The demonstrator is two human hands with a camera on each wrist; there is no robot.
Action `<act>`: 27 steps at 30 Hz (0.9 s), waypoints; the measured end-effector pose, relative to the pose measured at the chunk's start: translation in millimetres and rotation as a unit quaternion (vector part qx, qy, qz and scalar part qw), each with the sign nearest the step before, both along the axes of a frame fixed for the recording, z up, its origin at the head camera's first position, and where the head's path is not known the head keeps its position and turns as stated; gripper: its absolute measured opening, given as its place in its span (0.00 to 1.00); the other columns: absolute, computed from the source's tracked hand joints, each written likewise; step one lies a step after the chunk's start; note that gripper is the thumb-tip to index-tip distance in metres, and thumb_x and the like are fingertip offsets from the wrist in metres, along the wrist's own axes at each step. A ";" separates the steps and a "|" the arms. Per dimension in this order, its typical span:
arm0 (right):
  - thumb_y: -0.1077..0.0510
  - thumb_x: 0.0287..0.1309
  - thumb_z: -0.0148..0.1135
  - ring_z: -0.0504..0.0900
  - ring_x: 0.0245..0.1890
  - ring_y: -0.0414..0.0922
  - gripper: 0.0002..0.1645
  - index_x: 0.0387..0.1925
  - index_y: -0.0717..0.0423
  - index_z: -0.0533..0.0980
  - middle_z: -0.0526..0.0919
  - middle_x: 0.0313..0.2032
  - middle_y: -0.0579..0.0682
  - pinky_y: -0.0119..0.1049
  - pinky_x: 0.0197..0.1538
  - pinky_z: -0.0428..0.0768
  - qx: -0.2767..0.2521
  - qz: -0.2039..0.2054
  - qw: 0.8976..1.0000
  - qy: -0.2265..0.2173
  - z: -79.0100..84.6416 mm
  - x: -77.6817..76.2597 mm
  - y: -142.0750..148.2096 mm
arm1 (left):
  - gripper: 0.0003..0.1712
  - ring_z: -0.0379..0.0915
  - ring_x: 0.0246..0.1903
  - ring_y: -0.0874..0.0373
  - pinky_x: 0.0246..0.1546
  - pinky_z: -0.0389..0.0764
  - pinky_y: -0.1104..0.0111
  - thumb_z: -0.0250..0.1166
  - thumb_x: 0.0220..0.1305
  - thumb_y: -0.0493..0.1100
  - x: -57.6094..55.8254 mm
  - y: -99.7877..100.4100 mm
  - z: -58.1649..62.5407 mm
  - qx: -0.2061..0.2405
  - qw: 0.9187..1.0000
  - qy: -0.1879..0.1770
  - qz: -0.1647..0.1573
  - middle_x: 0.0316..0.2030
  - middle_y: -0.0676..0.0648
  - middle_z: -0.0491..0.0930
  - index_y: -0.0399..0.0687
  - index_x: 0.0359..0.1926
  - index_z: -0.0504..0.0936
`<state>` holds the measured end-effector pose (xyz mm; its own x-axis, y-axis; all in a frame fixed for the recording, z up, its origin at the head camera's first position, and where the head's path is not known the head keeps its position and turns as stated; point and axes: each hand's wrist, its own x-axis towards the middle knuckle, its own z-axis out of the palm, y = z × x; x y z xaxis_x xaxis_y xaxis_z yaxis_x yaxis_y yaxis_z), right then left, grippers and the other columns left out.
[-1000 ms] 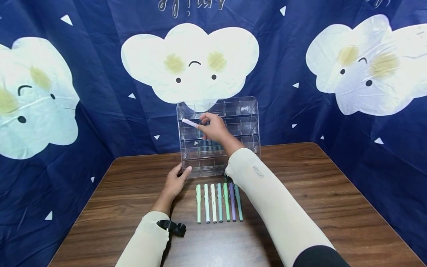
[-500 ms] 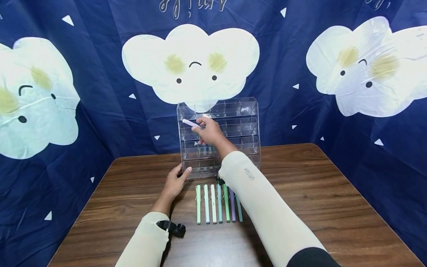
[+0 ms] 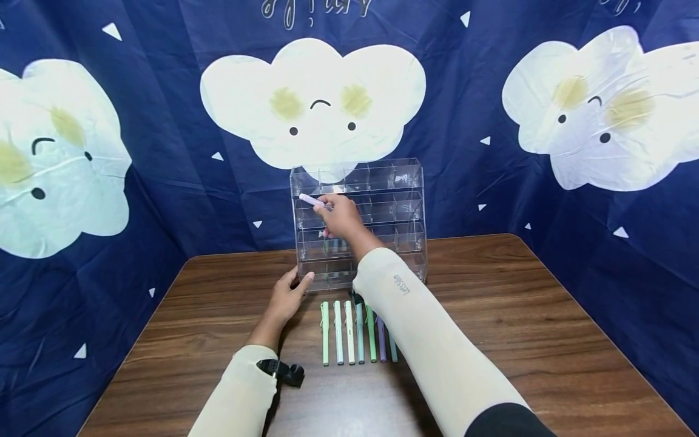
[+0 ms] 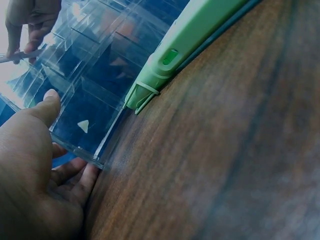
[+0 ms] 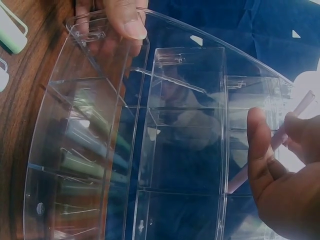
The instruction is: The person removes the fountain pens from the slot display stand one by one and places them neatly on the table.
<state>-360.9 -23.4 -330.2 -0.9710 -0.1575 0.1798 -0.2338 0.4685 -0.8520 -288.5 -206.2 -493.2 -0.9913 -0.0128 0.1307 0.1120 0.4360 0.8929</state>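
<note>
A clear plastic rack (image 3: pixel 411 209) with several tiers of compartments stands upright at the back of the table. My left hand (image 3: pixel 285 298) grips its lower left side; the left wrist view shows the thumb (image 4: pixel 49 102) in front and the fingers curled round the edge. In my right hand (image 3: pixel 343 218), a pale lilac pen (image 3: pixel 309 199) is pinched between thumb and fingers, slanting in front of the upper tiers at the left. Whether the pen touches the rack I cannot tell. Part of it is hidden by the fingers.
Before the rack lies a row of several pens, among them a light green pen (image 3: pixel 325 334), a white pen (image 3: pixel 349 334) and a purple pen (image 3: pixel 381 340) partly under my right sleeve (image 3: pixel 431 328). A blue cloth (image 3: pixel 464 200) with clouds hangs behind the wooden table (image 3: pixel 180 340).
My right hand has shifted slightly left and down, while the pen's outer end stays near the rack's left side. The right sleeve now covers more of the pen row. My left hand has stayed put.
</note>
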 end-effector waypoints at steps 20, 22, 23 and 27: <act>0.51 0.83 0.60 0.81 0.16 0.39 0.21 0.69 0.48 0.81 0.86 0.58 0.57 0.37 0.27 0.87 -0.060 -0.040 0.997 0.017 5.2 -3.6 1.6 | 0.35 0.84 0.58 0.40 0.54 0.87 0.56 0.62 0.83 0.57 -0.3 1.0 1.0 0.004 1.000 0.001 0.002 0.67 0.32 0.83 0.49 0.82 0.70; 0.51 0.83 0.59 0.81 0.16 0.39 0.20 0.69 0.47 0.81 0.86 0.58 0.57 0.34 0.25 0.85 -0.063 -0.040 0.997 0.026 5.2 -2.8 2.3 | 0.36 0.85 0.58 0.40 0.54 0.87 0.56 0.62 0.83 0.59 -0.2 0.6 0.6 -0.001 1.000 -0.002 0.002 0.67 0.33 0.83 0.50 0.83 0.70; 0.50 0.83 0.60 0.81 0.16 0.39 0.20 0.68 0.47 0.82 0.86 0.58 0.56 0.34 0.25 0.84 -0.065 -0.039 0.997 0.032 5.3 -2.2 2.6 | 0.37 0.85 0.58 0.40 0.55 0.87 0.55 0.62 0.83 0.59 0.0 0.5 0.2 -0.002 1.000 -0.002 0.002 0.68 0.33 0.82 0.50 0.83 0.70; 0.52 0.82 0.61 0.82 0.17 0.41 0.19 0.66 0.49 0.82 0.86 0.57 0.55 0.36 0.25 0.85 -0.078 -0.033 0.995 0.054 7.1 -0.2 4.5 | 0.38 0.84 0.60 0.40 0.57 0.87 0.54 0.62 0.82 0.61 0.3 0.6 -0.7 -0.007 1.000 -0.005 0.003 0.69 0.33 0.81 0.51 0.83 0.69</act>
